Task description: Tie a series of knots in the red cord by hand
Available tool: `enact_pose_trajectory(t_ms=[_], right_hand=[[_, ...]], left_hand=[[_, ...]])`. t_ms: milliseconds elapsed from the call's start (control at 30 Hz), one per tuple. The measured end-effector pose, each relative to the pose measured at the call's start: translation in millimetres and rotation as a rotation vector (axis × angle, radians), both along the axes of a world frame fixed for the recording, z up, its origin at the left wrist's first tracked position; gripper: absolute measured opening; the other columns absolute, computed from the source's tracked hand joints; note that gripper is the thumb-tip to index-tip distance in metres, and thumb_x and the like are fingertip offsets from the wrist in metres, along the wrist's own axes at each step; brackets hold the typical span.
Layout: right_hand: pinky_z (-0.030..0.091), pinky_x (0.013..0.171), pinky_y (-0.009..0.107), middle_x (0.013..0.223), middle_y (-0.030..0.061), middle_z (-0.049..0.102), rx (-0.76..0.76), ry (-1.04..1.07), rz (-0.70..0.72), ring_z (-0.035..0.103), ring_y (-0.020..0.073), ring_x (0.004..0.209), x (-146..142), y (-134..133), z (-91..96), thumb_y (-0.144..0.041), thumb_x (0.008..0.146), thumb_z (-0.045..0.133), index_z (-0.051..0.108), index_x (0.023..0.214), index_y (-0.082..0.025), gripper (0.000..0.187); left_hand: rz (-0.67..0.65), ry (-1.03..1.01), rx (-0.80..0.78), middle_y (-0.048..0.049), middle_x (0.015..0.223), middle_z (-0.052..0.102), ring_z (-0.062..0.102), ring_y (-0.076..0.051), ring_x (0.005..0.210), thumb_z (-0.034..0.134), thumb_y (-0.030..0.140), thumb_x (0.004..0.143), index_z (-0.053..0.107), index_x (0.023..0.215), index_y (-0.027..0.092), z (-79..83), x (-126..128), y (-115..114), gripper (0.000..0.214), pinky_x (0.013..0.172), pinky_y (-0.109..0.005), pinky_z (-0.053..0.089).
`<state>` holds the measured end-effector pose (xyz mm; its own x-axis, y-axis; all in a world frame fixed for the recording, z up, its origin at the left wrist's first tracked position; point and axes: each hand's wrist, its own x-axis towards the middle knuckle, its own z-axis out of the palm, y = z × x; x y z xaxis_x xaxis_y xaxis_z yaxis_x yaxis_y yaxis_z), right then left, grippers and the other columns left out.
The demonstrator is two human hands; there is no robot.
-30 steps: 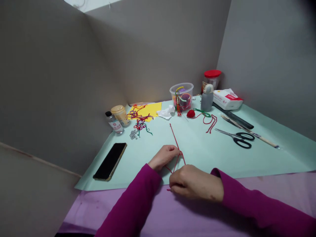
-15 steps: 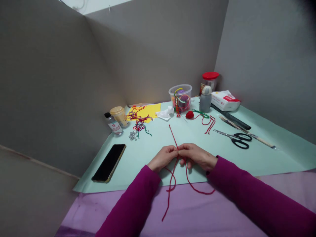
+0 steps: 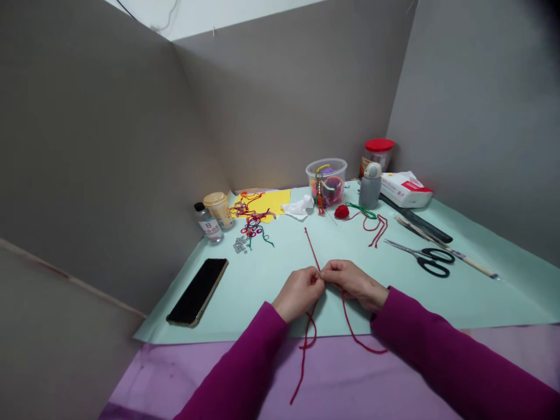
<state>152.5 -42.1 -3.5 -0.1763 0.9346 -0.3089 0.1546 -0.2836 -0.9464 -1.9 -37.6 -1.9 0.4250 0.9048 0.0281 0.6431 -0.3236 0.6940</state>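
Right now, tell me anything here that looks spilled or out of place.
The small metal rings lie scattered on the pale green paper, and a tangle of red and green cord trails off the yellow sheet beside them; both look spilled.

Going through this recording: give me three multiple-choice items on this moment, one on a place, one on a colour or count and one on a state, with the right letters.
1. Where does the phone lie?
A. On the mint-green paper, left of the hands
B. On the yellow sheet
C. On the purple cloth

2. What colour is the cord pinched between the left hand and the right hand?
A. Green
B. Red
C. Yellow

3. What state are the scissors in?
A. Standing in the plastic tub
B. Held in the right hand
C. Lying on the paper, touched by neither hand

1: A, it lies flat on the paper, left of both hands.
2: B, red strands run out from the fingertips.
3: C, they lie off to the right, apart from both hands.
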Motion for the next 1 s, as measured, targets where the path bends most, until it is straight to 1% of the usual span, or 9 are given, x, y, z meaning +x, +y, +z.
enact_pose_trajectory(t_ms=[233, 400, 500, 633, 700, 767, 833, 900, 1000], right_hand=[[0.014, 0.038, 0.022, 0.049, -0.0085, 0.032, 0.024, -0.097, 0.046, 0.024, 0.0056, 0.041, 1, 1, 3.5, -0.028, 0.07, 0.056, 0.047, 0.065, -0.018, 0.014], [0.016, 0.041, 0.022, 0.049, -0.0086, 0.031, 0.092, -0.196, 0.121, 0.024, 0.0056, 0.042, 3, 2, 5.7, -0.025, 0.072, 0.051, 0.045, 0.062, -0.018, 0.013], [0.017, 0.042, 0.022, 0.05, -0.0083, 0.031, 0.131, -0.2, 0.135, 0.024, 0.0058, 0.043, 4, 3, 4.0, -0.024, 0.071, 0.049, 0.044, 0.061, -0.018, 0.013], [0.016, 0.041, 0.022, 0.05, -0.0084, 0.031, 0.132, -0.153, 0.119, 0.024, 0.0058, 0.043, 4, 4, 0.8, -0.025, 0.071, 0.049, 0.043, 0.062, -0.019, 0.013], [0.014, 0.039, 0.022, 0.049, -0.0086, 0.031, 0.109, -0.118, 0.113, 0.022, 0.0056, 0.041, 4, 4, 0.9, -0.026, 0.07, 0.05, 0.043, 0.061, -0.019, 0.013], [0.013, 0.038, 0.022, 0.049, -0.0088, 0.031, 0.078, -0.09, 0.102, 0.022, 0.0052, 0.04, 4, 4, 2.2, -0.026, 0.07, 0.051, 0.042, 0.061, -0.019, 0.014], [0.011, 0.036, 0.022, 0.047, -0.0091, 0.03, 0.037, -0.067, 0.102, 0.02, 0.0047, 0.038, 5, 4, 4.0, -0.026, 0.07, 0.051, 0.043, 0.061, -0.019, 0.014], [0.01, 0.036, 0.022, 0.045, -0.0092, 0.031, -0.009, -0.048, 0.116, 0.02, 0.0046, 0.037, 6, 4, 4.6, -0.026, 0.07, 0.051, 0.045, 0.062, -0.019, 0.013], [0.01, 0.036, 0.021, 0.043, -0.009, 0.032, -0.045, -0.031, 0.144, 0.023, 0.0049, 0.036, 8, 6, 2.6, -0.026, 0.069, 0.053, 0.049, 0.064, -0.018, 0.01]], left_hand=[[0.002, 0.102, 0.086, 0.001, 0.06, 0.053, 0.043, -0.012, 0.057, 0.044, 0.022, 0.076, 0.058, 0.07, 0.017, 5.1, -2, -2, 0.016, 0.054, -0.022, 0.026], [0.003, 0.125, 0.116, 0.0009, 0.058, 0.053, 0.043, -0.012, 0.056, 0.044, 0.021, 0.076, 0.059, 0.069, 0.018, 9.2, -2, -3, 0.016, 0.053, -0.022, 0.026], [0.022, 0.146, 0.109, 0.0004, 0.057, 0.054, 0.043, -0.012, 0.055, 0.046, 0.022, 0.075, 0.061, 0.07, 0.018, 12.3, -3, -3, 0.016, 0.054, -0.023, 0.026], [0.09, 0.124, 0.136, 0.0005, 0.058, 0.053, 0.042, -0.012, 0.055, 0.047, 0.027, 0.077, 0.06, 0.07, 0.017, 19.5, -5, -3, 0.018, 0.054, -0.023, 0.026], [0.046, 0.074, 0.122, 0.0014, 0.057, 0.051, 0.041, -0.011, 0.055, 0.045, 0.027, 0.079, 0.058, 0.067, 0.016, 22.6, -5, -4, 0.021, 0.054, -0.022, 0.026], [-0.056, 0.046, 0.099, 0.0022, 0.056, 0.049, 0.04, -0.01, 0.053, 0.041, 0.026, 0.081, 0.058, 0.066, 0.016, 23.4, -3, -8, 0.025, 0.053, -0.021, 0.027], [-0.15, 0.076, 0.107, 0.0021, 0.055, 0.049, 0.039, -0.01, 0.051, 0.04, 0.024, 0.082, 0.059, 0.067, 0.016, 21.1, 1, -13, 0.026, 0.053, -0.022, 0.026], [-0.204, 0.142, 0.152, 0.0008, 0.056, 0.052, 0.04, -0.01, 0.051, 0.04, 0.023, 0.082, 0.06, 0.068, 0.016, 16.8, 6, -18, 0.026, 0.052, -0.023, 0.026], [-0.227, 0.219, 0.251, -0.0022, 0.063, 0.059, 0.047, -0.012, 0.055, 0.04, 0.023, 0.084, 0.063, 0.072, 0.017, 10.3, 13, -23, 0.026, 0.054, -0.024, 0.027]])
